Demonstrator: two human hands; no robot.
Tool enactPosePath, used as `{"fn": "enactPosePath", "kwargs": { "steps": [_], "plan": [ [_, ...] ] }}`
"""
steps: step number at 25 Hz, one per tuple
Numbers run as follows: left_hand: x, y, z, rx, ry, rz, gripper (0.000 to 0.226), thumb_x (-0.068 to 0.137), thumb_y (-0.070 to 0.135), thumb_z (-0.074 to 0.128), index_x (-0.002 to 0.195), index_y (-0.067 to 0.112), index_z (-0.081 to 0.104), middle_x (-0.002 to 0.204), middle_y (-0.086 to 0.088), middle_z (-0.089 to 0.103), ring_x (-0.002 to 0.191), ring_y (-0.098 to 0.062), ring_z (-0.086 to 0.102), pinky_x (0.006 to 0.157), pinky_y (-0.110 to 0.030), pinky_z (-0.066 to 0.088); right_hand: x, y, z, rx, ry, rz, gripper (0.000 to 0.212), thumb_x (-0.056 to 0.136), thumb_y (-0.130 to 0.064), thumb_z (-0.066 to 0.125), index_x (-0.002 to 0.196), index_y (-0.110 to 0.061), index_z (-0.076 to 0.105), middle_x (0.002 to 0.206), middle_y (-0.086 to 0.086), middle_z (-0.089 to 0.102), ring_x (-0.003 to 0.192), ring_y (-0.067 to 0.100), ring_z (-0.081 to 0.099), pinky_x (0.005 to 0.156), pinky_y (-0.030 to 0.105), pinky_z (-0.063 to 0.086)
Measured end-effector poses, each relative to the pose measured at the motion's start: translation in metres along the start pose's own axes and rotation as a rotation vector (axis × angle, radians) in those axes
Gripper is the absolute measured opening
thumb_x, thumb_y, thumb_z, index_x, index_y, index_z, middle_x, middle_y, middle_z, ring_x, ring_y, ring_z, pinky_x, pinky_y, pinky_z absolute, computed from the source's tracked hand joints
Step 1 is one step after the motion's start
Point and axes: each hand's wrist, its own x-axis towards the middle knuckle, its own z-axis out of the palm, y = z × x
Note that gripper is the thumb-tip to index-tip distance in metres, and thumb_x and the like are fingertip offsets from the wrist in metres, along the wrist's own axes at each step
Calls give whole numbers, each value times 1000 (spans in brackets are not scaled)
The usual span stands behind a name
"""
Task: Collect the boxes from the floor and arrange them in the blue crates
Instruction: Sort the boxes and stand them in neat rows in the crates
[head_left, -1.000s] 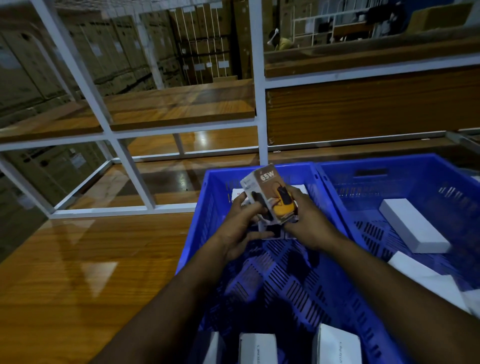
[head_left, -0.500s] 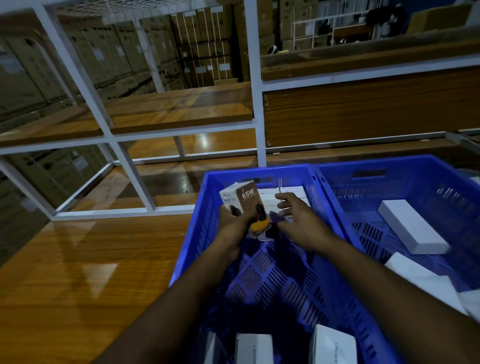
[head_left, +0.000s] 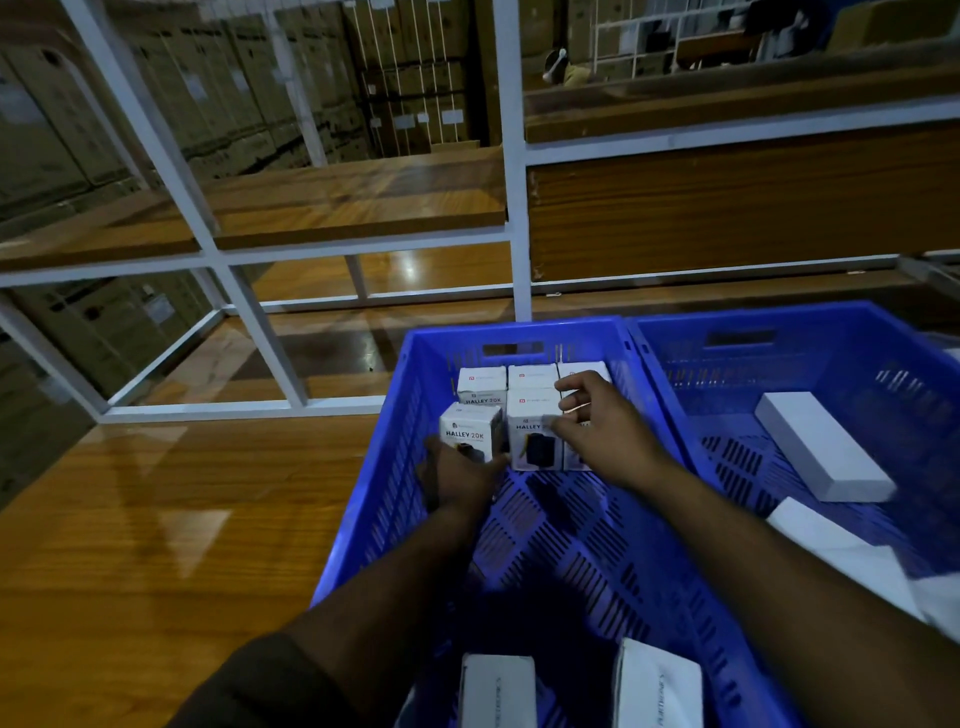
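A glossy wooden shelf (head_left: 156, 519) carries two perforated blue plastic crates. In the left blue crate (head_left: 395, 467), small white cardboard boxes (head_left: 530, 410) labelled "HALLEY 20K" stand upright in two rows against the far wall. The left hand (head_left: 457, 478) reaches in low, fingers curled round the base of the front-left white box (head_left: 470, 431). The right hand (head_left: 608, 431) hovers with loosely curled fingers touching the neighbouring boxes, holding nothing. A hard nudge from either hand could topple the upright row. The right blue crate (head_left: 883, 353) holds flat white boxes (head_left: 821, 447) lying loose.
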Motion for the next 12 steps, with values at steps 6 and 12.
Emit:
{"fn": "enactPosePath", "kwargs": {
  "steps": [6,12],
  "plan": [
    [5,4,7,95,34,112,102,43,36,98,122,7,41,124,-16,55,118,-32,55,96,-43,50,-1,0,-1,7,6,12,33,91,-19,68,122,-22,54,107,1,55,90,17,59,67,26,51],
    [4,9,22,-65,-79,100,103,59,0,90,143,8,30,137,-15,38,125,-27,44,100,-33,45,2,2,0,8,-4,12,32,91,-20,68,120,-22,55,107,-1,56,87,12,59,66,19,45]
  ]
}}
